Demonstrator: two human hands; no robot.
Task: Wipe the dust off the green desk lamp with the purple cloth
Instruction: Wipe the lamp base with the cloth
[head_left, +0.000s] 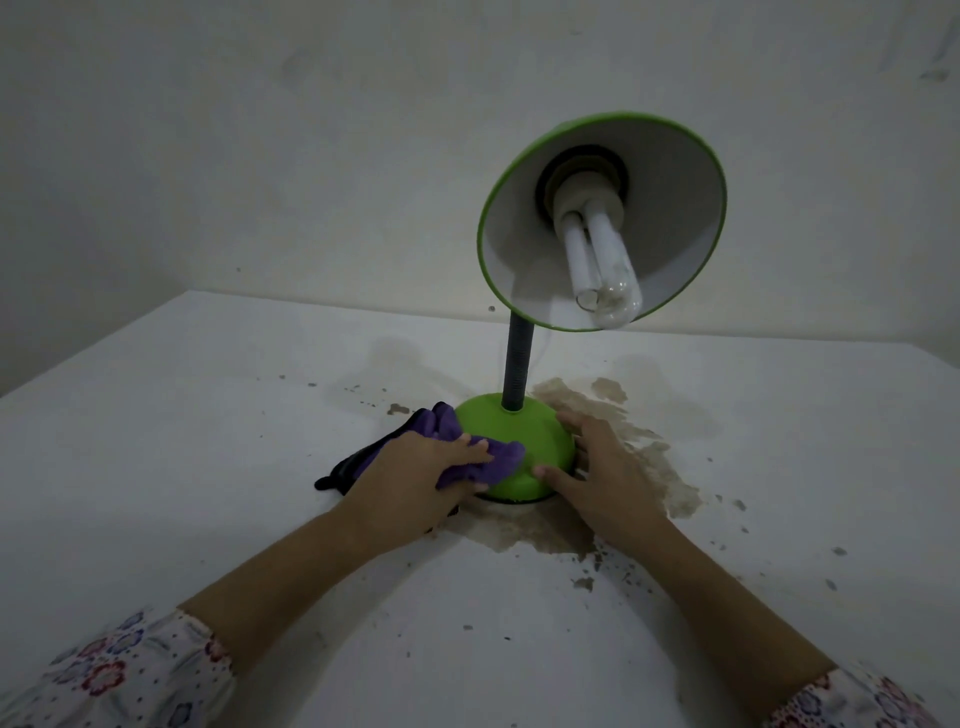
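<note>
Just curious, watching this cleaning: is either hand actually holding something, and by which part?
The left hand grips the purple cloth around its bunched middle, pressing it on the lamp base. The right hand holds nothing; its fingers rest against the base.

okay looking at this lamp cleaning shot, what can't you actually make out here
Head view only:
- Dust on the green desk lamp: light too dim to tell.
- Outer top of the shade: faces away.
- Part of the purple cloth: hidden under the left hand.
- Base edge by the right hand: covered by its fingers.
</note>
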